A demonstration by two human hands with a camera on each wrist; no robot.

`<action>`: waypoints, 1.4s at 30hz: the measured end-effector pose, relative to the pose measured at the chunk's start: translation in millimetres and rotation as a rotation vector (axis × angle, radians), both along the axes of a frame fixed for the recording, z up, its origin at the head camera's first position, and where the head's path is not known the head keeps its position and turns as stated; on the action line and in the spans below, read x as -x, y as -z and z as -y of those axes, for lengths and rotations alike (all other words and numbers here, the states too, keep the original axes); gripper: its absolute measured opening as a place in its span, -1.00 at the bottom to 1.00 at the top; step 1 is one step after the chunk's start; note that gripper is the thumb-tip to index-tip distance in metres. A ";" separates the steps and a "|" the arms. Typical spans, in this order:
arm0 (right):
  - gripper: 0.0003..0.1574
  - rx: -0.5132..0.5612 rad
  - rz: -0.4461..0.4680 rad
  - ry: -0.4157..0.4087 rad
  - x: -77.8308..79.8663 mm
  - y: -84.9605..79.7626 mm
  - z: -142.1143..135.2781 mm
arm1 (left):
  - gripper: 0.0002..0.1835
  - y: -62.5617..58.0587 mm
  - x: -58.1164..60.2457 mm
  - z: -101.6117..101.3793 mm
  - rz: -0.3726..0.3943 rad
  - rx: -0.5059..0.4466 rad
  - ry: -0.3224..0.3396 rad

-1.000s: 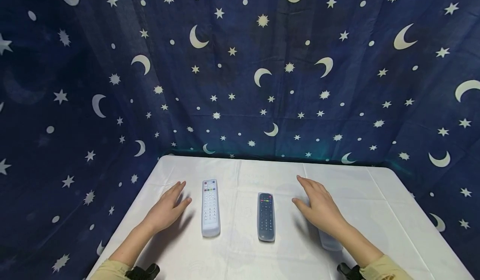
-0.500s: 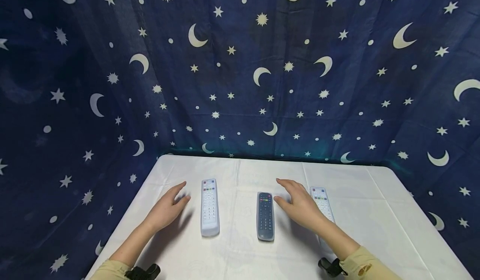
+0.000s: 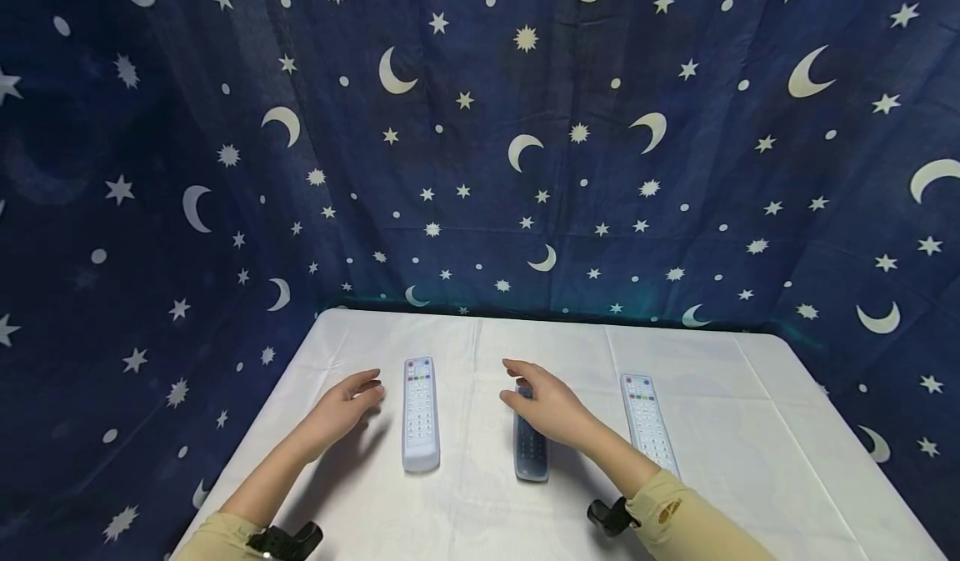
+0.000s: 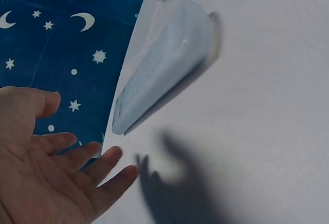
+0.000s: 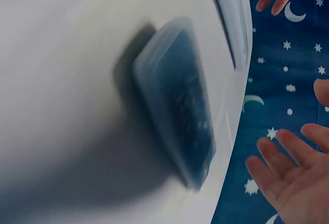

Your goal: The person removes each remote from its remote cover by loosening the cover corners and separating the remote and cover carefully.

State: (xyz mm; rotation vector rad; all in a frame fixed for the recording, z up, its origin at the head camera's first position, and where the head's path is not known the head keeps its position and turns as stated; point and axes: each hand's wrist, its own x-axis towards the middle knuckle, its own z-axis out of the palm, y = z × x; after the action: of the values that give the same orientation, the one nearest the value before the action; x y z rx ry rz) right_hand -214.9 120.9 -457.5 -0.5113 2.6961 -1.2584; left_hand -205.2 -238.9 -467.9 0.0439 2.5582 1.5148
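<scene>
Three remote controls lie on a white-covered table. A white remote (image 3: 421,419) is at the left, a dark remote (image 3: 532,453) in the middle, and another white remote (image 3: 649,423) at the right. My left hand (image 3: 336,415) hovers just left of the left white remote, fingers loosely bent and holding nothing. Above the upper part of the dark remote is my right hand (image 3: 551,407), which hides some of it in the head view. In the right wrist view the dark remote (image 5: 177,98) sits apart from the relaxed fingers (image 5: 280,157).
The white tablecloth (image 3: 472,511) covers the table up to its rounded far corners. Behind and to the left hangs a dark blue curtain (image 3: 480,169) with moons and stars. A black wrist strap (image 3: 611,515) is on my right wrist.
My right hand has swept left from over the right white remote to over the dark remote, uncovering the right one. My left hand has barely moved, its fingers a little more bent.
</scene>
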 end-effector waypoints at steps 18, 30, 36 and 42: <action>-0.16 0.300 0.411 -0.061 22.6 8.9 67.3 | -0.33 1.0 8.2 -8.0 0.401 -0.335 -0.057; -0.23 0.432 0.627 -0.014 30.1 22.3 90.4 | -0.40 6.9 24.1 -13.0 0.449 -0.319 -0.065; -0.25 0.444 0.648 0.000 31.4 31.6 98.0 | -0.45 11.2 30.5 -16.4 0.450 -0.270 -0.060; -0.30 0.443 0.648 0.038 36.3 38.1 104.2 | -0.49 15.7 33.2 -22.2 0.438 -0.225 -0.052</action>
State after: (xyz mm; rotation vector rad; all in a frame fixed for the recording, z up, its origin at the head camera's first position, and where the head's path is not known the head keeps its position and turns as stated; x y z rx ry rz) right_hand -251.2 16.7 -495.6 -0.0568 1.9103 -1.6807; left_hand -238.4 -216.7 -483.6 -0.2952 2.0584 1.6124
